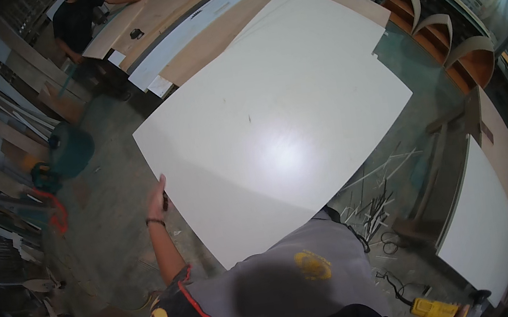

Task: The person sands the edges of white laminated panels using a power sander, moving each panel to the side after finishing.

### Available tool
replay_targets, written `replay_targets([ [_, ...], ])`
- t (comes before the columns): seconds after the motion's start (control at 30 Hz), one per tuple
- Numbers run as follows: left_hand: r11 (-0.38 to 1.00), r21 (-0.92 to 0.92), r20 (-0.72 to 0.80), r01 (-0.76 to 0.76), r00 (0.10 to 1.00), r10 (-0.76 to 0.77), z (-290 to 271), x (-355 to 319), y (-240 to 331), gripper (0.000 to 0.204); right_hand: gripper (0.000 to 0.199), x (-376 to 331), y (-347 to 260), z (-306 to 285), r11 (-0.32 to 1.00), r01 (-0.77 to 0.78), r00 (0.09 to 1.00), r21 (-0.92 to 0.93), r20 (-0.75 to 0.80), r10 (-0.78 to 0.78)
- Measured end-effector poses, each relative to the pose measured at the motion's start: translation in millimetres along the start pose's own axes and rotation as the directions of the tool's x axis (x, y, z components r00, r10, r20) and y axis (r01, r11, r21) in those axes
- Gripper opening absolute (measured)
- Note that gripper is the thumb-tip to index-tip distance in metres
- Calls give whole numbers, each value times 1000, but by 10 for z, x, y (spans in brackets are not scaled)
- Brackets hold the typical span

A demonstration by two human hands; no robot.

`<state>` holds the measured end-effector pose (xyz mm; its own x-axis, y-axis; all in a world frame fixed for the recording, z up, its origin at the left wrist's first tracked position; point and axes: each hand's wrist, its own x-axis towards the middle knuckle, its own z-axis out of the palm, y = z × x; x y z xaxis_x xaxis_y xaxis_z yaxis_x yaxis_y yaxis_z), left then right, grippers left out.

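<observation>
A large white board [275, 123] lies in front of me, its near corner reaching my grey shirt. My left hand [157, 200], with a dark band at the wrist, is at the board's left edge and closed on it; part of the fingers is hidden. A small dark thing shows at its palm, too small to name. At the lower right, a yellow corded power tool [433, 308] is low beside me. My right hand [461, 315] shows only in part at the tool's end and appears to grip it.
A person [79, 21] stands at a far table with a black tape-measure-like item [135, 33]. Curved wooden shelves [425, 23] line the right. Another white panel [481, 225] leans at right. Offcut strips [373, 207] litter the floor; a green machine [70, 149] stands left.
</observation>
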<state>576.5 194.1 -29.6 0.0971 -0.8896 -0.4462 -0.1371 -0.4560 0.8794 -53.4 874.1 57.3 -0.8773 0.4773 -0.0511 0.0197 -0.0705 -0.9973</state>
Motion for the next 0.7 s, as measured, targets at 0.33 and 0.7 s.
replay_targets([
  [0.33,837,-546,123,38,992,35,781,-1337,-654,66,43,485,411,-11,972,-138,978,188,181,104],
  [0.7,744,-668,149,8,981,123,1935,-1050,-407,73,35,7,-75,-86,948,-81,994,309,95,53],
])
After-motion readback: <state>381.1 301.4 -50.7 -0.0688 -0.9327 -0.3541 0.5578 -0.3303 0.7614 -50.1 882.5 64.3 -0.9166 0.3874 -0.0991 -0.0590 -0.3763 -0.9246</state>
